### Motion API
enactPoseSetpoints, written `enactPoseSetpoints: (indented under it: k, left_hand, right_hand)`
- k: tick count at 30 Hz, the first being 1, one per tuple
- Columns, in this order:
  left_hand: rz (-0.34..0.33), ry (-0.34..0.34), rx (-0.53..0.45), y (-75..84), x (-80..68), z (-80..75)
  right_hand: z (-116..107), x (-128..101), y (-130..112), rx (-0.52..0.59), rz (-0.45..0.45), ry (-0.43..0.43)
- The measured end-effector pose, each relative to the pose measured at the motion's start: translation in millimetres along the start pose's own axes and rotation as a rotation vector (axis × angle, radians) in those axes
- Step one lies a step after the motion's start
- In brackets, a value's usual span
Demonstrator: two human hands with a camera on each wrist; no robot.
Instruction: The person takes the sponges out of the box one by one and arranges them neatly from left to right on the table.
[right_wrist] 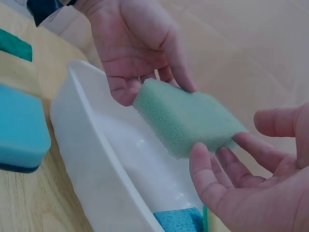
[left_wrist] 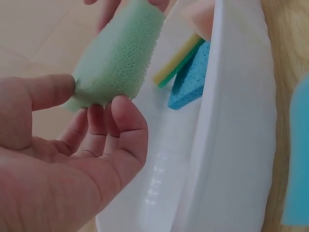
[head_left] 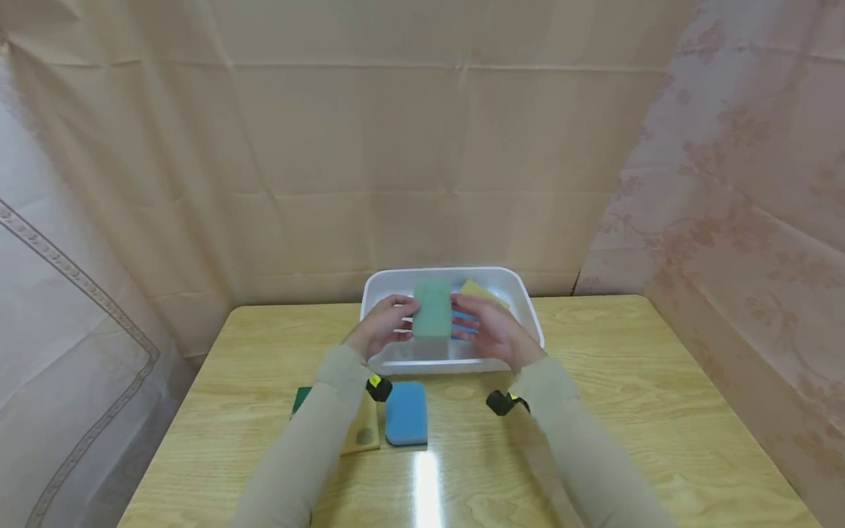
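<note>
Wooden table point(head_left: 627, 381), white tub point(head_left: 528, 304) at 12 o'clock, and you've got the green sponge point(head_left: 432, 308) over it, left hand point(head_left: 383, 323) and right hand point(head_left: 491, 330) fingertips pinching its ends.

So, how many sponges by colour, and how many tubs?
Pale green foam sponge, held between both hands: 1
Blue sponges: 2
Yellow-and-green sponges: 2
Dark green pad: 1
White plastic tub: 1
Total: 7
</note>
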State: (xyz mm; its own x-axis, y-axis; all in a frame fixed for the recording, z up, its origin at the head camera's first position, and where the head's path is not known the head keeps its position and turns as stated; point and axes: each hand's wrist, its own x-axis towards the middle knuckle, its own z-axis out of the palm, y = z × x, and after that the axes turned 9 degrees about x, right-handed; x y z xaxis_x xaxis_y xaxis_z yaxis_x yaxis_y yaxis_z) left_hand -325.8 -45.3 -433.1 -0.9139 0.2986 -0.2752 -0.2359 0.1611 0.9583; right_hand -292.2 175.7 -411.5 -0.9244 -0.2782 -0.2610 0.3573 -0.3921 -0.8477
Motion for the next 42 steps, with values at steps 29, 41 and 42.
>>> enactPoseSetpoints:
  k: [29,41,42]
  left_hand:
    - [0.122,-0.038,-0.005,9.3,-39.3,13.2]
    - [0.153,-0.05,0.021,-0.2,-58.2,21.2]
    - [0.156,-0.053,0.018,-1.7,-59.4,21.8]
  right_hand:
    - [3,-44,3,-0.311,-0.192,0.055]
    - [2,-65,15,-0.392,-0.318,0.058]
    - [2,-66,16,-0.392,-0.317,0.059]
